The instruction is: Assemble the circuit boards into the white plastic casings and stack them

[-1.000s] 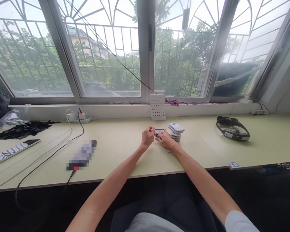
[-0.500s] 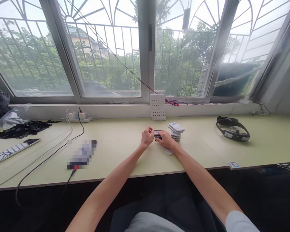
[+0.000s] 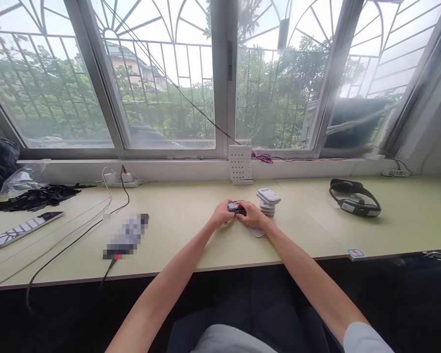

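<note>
A small dark rectangular device (image 3: 236, 207) with light printed marks on its upper face is held between both my hands, low over the table. My left hand (image 3: 222, 214) closes on its left end. On its right end, my right hand (image 3: 252, 214) grips with the fingers bent over the edge. Which kind of device it is cannot be made out. A pale flat rounded piece (image 3: 257, 232) lies partly hidden under my right hand. Just beyond that hand stands a stack of white rounded flat cases (image 3: 268, 197), the top one bearing a small printed label.
A white perforated block (image 3: 240, 165) stands by the window sill. To the right lies a black headset with a strap (image 3: 360, 203). On the left are a blurred-out device (image 3: 127, 238) on a cable, a phone (image 3: 24, 229), black strips (image 3: 40, 197) and a power strip (image 3: 121, 183).
My left hand has shifted slightly left and down, from pinched fingertips to a grip on the device's end. The device has moved a little left, showing more of its top face.
</note>
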`<state>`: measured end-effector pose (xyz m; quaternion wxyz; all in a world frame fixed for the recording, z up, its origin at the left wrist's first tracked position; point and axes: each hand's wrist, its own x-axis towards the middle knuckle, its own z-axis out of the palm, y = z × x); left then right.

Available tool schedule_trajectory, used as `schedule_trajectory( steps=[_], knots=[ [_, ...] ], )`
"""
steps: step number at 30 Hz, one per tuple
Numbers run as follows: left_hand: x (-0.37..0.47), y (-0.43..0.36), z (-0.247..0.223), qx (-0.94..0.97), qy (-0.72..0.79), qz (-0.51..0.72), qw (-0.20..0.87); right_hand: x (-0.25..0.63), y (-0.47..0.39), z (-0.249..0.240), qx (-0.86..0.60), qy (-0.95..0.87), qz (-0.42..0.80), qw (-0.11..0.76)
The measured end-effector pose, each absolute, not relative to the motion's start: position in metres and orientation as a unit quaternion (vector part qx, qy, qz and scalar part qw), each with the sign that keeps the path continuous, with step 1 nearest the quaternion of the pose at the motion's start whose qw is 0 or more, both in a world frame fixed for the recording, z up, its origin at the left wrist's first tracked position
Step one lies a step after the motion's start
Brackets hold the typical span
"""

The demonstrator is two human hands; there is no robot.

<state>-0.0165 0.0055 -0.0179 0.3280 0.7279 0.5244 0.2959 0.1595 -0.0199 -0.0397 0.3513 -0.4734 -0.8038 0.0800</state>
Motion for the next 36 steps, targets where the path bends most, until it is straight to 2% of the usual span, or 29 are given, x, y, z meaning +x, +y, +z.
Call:
schedule_trajectory(
  steps=[7,13,36],
  knots=[
    [-0.017,0.009,-0.022,0.797,0.529,0.254,0.142,0.16,-0.021,-0.039,-0.454,-0.811,0.078,0.361],
    [-0.015,0.005,-0.019,0.809,0.549,0.195,0.077,0.161,-0.02,-0.041,-0.467,-0.805,0.073,0.359],
    [-0.018,-0.003,-0.011,0.768,0.599,0.217,0.061,0.159,-0.027,-0.037,-0.557,-0.756,0.066,0.337]
  ],
)
